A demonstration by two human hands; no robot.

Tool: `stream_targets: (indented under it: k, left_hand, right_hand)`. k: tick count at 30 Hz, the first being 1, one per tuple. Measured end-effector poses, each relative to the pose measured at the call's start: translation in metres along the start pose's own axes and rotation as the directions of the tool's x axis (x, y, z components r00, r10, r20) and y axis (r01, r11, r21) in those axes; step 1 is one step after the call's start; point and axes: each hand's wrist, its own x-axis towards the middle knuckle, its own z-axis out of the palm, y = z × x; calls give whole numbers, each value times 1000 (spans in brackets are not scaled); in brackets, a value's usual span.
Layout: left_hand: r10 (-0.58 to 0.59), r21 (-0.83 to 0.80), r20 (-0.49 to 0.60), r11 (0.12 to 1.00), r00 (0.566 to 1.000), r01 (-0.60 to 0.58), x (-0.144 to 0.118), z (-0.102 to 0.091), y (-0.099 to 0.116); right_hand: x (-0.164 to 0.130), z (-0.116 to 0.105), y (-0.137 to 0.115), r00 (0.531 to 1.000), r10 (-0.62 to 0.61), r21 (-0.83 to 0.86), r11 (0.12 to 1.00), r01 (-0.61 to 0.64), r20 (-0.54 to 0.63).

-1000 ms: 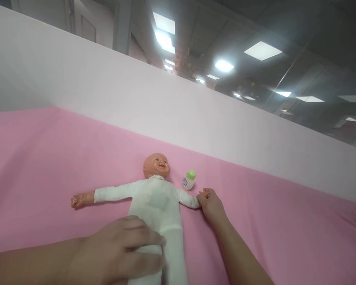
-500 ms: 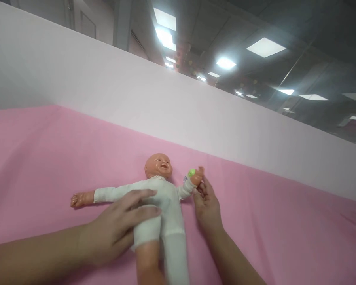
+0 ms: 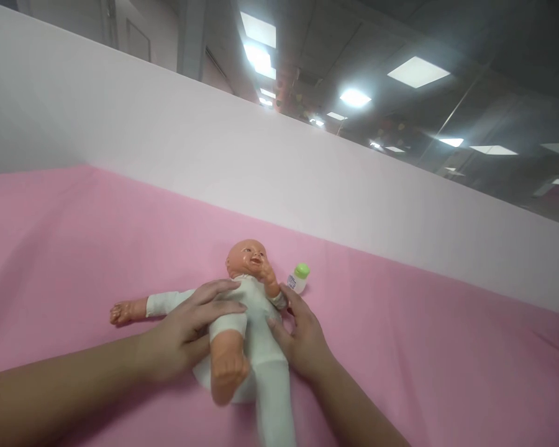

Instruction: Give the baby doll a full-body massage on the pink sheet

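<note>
A baby doll [image 3: 261, 335] in a white cloth body lies on its back on a pink cloth, head pointing away from me. One of its legs is bent up, with the bare foot [image 3: 228, 369] facing me, while the other lies straight. My left hand [image 3: 190, 329] wraps round the raised leg from the side, fingertips reaching over the belly. On the other side, my right hand [image 3: 300, 335] has thumb and fingers about the doll's folded arm [image 3: 269, 279], whose hand lies near the mouth. A small bottle with a green cap [image 3: 299, 277] stands just beyond that arm.
Pink cloth [image 3: 423, 360] covers the surface, with creases at the right. A white wall or panel [image 3: 205, 149] rises behind the doll. Above it are ceiling lights [image 3: 418, 72] and a door frame at the upper left.
My right hand has moved left and folded the doll's arm inward toward its face, uncovering the bottle. The raised leg has bent further, so its foot now shows.
</note>
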Motion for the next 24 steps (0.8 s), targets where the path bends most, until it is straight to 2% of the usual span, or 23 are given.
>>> stream_targets:
  k: [3,5,8,10,12,14,15,17,20,24]
  left_hand:
    - [268,8,-10,963,963,-268,-2,-2,19]
    - [400,-23,56,917,915,-399,0,-5,38]
    - [518,-50,189,854,834,-518,3,-10,62]
    - [541,-41,236,835,807,-548,4,-12,70]
    - [537,-30,249,836,806,-547,3,-13,70]
    - [530,-33,239,842,814,-539,2,-11,66]
    - [529,-39,232,844,817,-535,2,-10,63]
    - [525,-54,210,849,825,-526,1,-8,59]
    - [487,-64,143,873,861,-483,0,-6,56]
    - [402,-92,23,913,915,-398,-4,-4,44]
  right_hand:
    - [6,-3,11,978,167,223,965,-136,-128]
    - [11,-10,19,943,262,340,923,-182,-207]
    - [15,-22,33,890,379,515,832,-208,-254]
    - [16,-30,43,844,480,611,751,-252,-241]
    - [17,-36,53,776,580,593,724,-352,-248]
    - [17,-42,62,712,643,489,735,-470,-282]
    - [17,-45,65,696,655,430,741,-516,-295]
    - [16,-50,71,689,656,336,753,-566,-309]
    - [15,-55,74,703,631,248,776,-581,-329]
    - [14,-54,64,739,575,267,818,-509,-352]
